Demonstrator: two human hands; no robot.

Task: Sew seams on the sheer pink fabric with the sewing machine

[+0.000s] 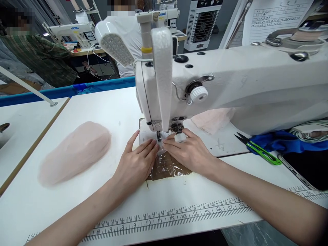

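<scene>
A white sewing machine [230, 75] stands over the table, its presser foot [159, 136] lowered near a small piece of sheer pale fabric [161, 150]. To the left of the foot, my left hand [137, 159] lies flat with its fingers stretched toward the fabric and its thumb apart. My right hand [191, 150] rests on the other side, fingers extended to the fabric; some are hidden behind the white knob [180, 137]. Under both hands is a brown patch covered with clear tape [170, 167].
A sheer pink fabric pile [77, 153] lies at left; another pink piece [214, 119] sits behind the needle area. Green thread snips [265, 153], blue cloth [287, 141] and a phone [307, 167] are at right. A printed ruler [159, 220] runs along the front edge. Two people work beyond.
</scene>
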